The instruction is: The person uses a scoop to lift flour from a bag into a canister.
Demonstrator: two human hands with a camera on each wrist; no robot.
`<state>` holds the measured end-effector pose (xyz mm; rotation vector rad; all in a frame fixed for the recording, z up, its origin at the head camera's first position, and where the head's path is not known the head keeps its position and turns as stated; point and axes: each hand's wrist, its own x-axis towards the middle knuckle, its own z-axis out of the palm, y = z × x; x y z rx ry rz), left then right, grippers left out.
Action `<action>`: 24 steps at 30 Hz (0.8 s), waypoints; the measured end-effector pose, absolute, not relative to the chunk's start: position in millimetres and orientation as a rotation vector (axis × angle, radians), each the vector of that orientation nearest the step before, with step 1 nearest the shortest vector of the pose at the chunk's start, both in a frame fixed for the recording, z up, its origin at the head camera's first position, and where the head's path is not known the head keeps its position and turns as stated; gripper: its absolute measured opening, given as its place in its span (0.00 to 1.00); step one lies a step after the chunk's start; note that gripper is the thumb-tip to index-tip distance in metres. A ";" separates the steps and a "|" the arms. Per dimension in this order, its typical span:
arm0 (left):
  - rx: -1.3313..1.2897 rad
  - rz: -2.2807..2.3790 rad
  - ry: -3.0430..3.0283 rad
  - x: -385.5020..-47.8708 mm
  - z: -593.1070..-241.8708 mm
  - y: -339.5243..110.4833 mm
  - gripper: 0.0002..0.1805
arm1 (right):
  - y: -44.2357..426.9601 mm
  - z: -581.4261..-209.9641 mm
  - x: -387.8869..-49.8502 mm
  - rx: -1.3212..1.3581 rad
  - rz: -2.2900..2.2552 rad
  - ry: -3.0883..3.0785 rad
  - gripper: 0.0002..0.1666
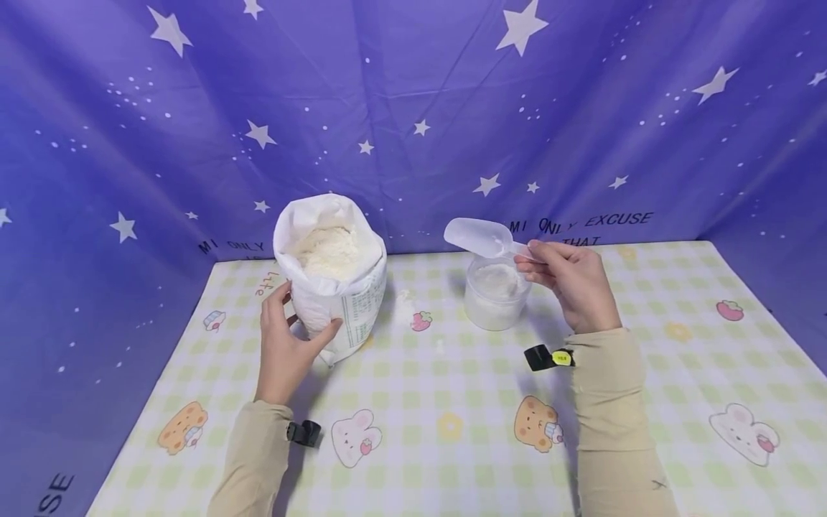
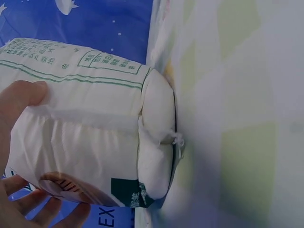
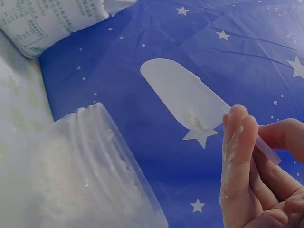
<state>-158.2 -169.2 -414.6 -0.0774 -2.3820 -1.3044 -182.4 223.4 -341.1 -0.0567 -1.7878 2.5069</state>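
Note:
An open white bag of flour [image 1: 329, 255] stands on the left of the table, its top edge folded outward and pale powder inside. My left hand [image 1: 287, 352] grips its near left side, thumb on one face and fingers round the other, as the left wrist view also shows. Between thumb and fingers, my right hand [image 1: 575, 280] pinches the handle of a translucent scoop [image 1: 478, 237]. The scoop is above the rim of a clear plastic jar [image 1: 494, 298] that holds white powder. A little powder clings inside the scoop [image 3: 185, 95] and on my fingers [image 3: 237, 137].
A checked tablecloth [image 1: 446, 459] with cartoon prints covers the table. Spilled white powder [image 1: 405, 305] lies between bag and jar. Behind the table hangs a blue curtain [image 1: 413, 86] with white stars. A black strap device [image 1: 543, 357] is on the right wrist.

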 end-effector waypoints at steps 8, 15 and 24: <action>-0.063 -1.248 -2.437 -153.3 -406.6 -164.9 0.50 | 227.9 -347.3 -177.7 0.026 2.604 -1.889 0.07; -0.041 -1.186 -2.472 -146.5 -405.3 -164.2 0.48 | 226.9 -355.2 -174.0 0.060 2.696 -1.928 0.09; -0.029 -1.165 -2.447 -129.9 -401.7 -158.6 0.40 | 216.8 -363.6 -169.7 0.139 2.497 -2.230 0.27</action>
